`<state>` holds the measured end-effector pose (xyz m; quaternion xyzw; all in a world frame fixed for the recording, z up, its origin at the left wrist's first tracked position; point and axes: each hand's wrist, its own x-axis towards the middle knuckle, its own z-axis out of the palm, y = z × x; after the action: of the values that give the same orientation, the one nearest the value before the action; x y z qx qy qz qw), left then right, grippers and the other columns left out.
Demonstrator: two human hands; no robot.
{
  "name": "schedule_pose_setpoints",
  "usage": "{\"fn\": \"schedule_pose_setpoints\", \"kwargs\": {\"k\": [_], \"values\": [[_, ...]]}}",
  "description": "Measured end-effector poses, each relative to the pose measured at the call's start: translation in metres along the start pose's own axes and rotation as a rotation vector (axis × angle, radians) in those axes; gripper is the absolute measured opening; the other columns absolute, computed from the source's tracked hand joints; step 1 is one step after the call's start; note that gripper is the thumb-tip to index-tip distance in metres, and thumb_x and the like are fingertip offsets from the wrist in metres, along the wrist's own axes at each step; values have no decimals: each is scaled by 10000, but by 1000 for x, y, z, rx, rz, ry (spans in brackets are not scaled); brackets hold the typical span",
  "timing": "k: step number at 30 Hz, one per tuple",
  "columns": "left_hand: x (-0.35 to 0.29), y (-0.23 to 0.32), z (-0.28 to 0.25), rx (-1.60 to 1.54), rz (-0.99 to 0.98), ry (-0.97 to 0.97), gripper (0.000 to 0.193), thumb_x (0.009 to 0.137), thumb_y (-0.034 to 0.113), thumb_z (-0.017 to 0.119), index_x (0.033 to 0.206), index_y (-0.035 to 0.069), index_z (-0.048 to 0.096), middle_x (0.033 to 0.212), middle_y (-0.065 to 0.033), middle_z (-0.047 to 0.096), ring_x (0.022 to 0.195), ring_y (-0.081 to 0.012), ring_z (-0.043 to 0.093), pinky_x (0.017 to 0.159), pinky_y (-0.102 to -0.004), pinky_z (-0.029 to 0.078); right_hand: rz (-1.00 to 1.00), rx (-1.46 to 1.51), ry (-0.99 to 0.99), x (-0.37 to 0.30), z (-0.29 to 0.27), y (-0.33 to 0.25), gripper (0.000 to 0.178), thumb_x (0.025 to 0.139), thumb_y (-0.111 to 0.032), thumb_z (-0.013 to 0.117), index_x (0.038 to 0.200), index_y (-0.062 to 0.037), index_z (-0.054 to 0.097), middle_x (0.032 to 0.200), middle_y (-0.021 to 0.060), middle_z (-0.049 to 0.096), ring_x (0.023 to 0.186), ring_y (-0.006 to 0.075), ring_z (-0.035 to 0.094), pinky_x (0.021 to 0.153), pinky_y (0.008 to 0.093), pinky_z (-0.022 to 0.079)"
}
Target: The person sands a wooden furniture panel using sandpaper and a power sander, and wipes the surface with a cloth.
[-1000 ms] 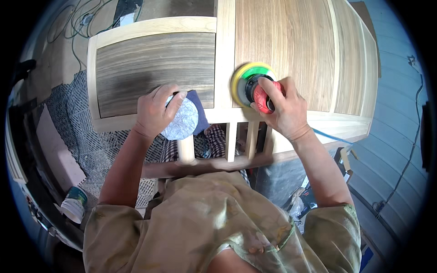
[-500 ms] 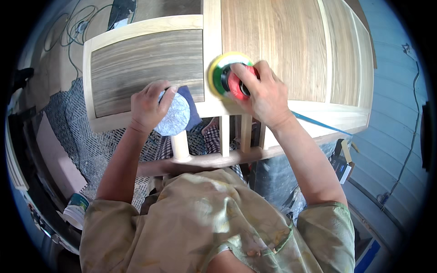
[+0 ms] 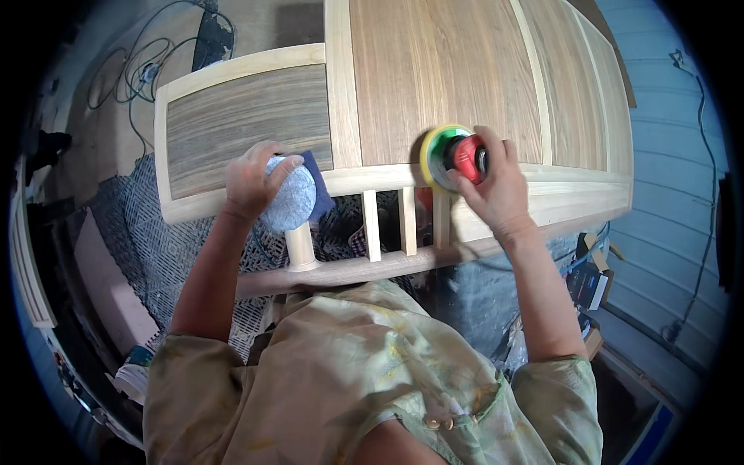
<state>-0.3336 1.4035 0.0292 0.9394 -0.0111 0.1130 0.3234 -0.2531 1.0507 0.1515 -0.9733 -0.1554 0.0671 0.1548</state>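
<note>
My right hand (image 3: 502, 186) is closed round a red and black palm sander (image 3: 466, 156) with a green and yellow round pad. The pad lies on the pale lower rail (image 3: 391, 177) of a wooden panel piece, overlapping the edge of the brown panel (image 3: 434, 77). My left hand (image 3: 249, 183) grips a round, pale blue crinkled disc (image 3: 291, 198), probably a sanding disc, together with a dark purple sheet (image 3: 322, 188). Both are held over the lower rail beside the smaller grey-brown panel (image 3: 248, 128), above a round pale post (image 3: 299, 246).
Short pale slats (image 3: 370, 225) join the rail to a rounded brown bar (image 3: 364, 268) just before my body. A green cable (image 3: 147, 74) lies coiled at the far left. Patterned matting (image 3: 147, 256) covers the floor at left. Cartons (image 3: 587, 283) stand by the blue wall (image 3: 666, 155).
The sander in my right hand has moved right and slightly nearer, from the pale upright to the lower rail farther along. My left hand keeps its disc and sheet. The whole view has shifted slightly.
</note>
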Motion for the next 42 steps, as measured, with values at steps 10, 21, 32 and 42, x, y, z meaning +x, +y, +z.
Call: {"fn": "schedule_pose_setpoints", "kwargs": {"k": [10, 21, 32, 42], "values": [[-6, -8, -12, -60, -70, -161, 472, 751, 470, 786, 985, 71, 695, 924, -145, 713, 821, -346, 688, 746, -412, 548, -6, 12, -335, -23, 1, -20, 651, 775, -312, 740, 1354, -213, 458, 1121, 195, 539, 864, 388, 665, 746, 467, 564], [-27, 54, -13, -514, -279, -490, 555, 694, 121, 869, 1170, 91, 584, 803, -30, 620, 745, -132, 607, 718, -294, 523, 131, 39, -301, -21, -13, 16, 670, 773, -304, 733, 1373, -220, 447, 1156, 228, 538, 925, 419, 651, 828, 475, 553], [-40, 110, -21, -923, -422, -1082, 308, 813, 144, 786, 1056, -23, 699, 943, -61, 732, 859, -93, 639, 766, -284, 517, 408, 32, 81, -2, -26, 182, 763, 757, -353, 710, 1428, -132, 422, 1227, 285, 523, 1067, 453, 602, 938, 477, 503], [16, 146, -14, -503, -304, -1047, 334, 850, 204, 706, 1106, -9, 686, 968, -164, 721, 913, -211, 679, 836, -330, 518, 342, 67, -35, -18, -39, 167, 718, 764, -352, 723, 1404, -196, 437, 1190, 255, 534, 1043, 439, 614, 920, 466, 509]]}}
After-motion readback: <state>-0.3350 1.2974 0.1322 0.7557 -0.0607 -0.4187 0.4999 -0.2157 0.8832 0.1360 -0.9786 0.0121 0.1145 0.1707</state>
